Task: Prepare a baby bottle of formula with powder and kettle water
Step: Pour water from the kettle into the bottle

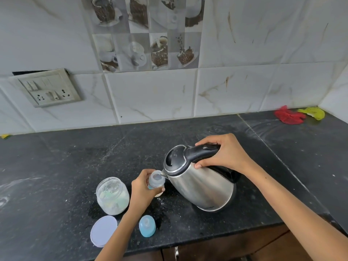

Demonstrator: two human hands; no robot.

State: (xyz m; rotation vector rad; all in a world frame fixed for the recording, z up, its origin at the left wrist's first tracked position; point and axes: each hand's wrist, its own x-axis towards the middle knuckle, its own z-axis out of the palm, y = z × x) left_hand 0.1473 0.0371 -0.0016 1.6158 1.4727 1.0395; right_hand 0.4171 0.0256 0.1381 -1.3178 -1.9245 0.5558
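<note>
Black speckled countertop (75, 166) under marble-tiled wall (244, 87), kettle (201, 183) tilted to bottle (156, 180)

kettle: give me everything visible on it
The kettle has a brushed steel body with a black lid, a black handle and a dark base rim. The lid looks shut. It is tilted toward the person's left, its base lifted off the black counter on one side. The right hand wraps the handle from above. Its short spout sits at the open mouth of the baby bottle, which the left hand holds. No water stream can be made out.
</note>
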